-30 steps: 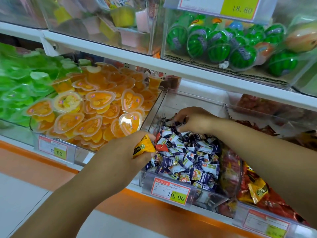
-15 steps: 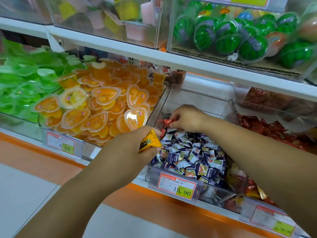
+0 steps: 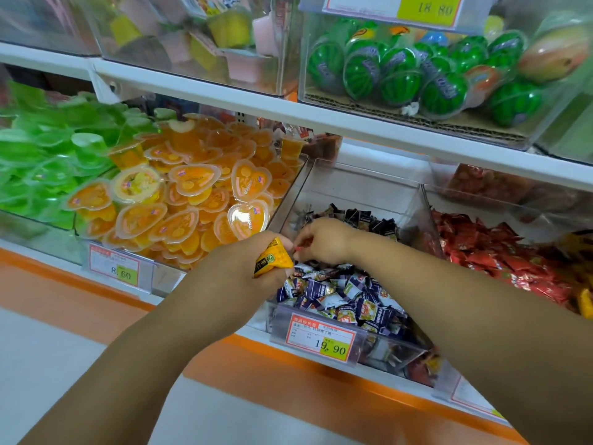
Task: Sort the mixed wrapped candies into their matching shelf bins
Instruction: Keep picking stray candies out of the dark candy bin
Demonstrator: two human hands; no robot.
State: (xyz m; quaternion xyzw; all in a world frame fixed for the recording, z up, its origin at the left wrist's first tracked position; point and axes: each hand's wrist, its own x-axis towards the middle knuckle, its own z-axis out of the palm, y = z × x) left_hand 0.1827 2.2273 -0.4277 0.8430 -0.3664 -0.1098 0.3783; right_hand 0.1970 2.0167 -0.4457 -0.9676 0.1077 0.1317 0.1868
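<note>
My left hand (image 3: pixel 239 273) grips yellow wrapped candies (image 3: pixel 272 257) just in front of the clear middle bin (image 3: pixel 353 184). That bin holds a heap of blue-and-white wrapped candies (image 3: pixel 340 295) with dark ones behind. My right hand (image 3: pixel 324 240) hovers over the bin's left side and pinches a small red wrapped candy (image 3: pixel 297 248), almost touching my left hand. To the right, another bin holds red wrapped candies (image 3: pixel 500 252) with a few yellow ones at its edge.
Orange heart-shaped jelly cups (image 3: pixel 192 194) fill the bin to the left, with green jelly cups (image 3: pixel 48 155) beyond them. The upper shelf carries watermelon-patterned balls (image 3: pixel 414 75) and pudding cups (image 3: pixel 224 36). Price tags (image 3: pixel 321 337) hang on the bin fronts.
My right hand pulled back from the bin's rear toward my left hand, bringing a red candy out of the pile. My left hand kept its yellow candies and barely moved.
</note>
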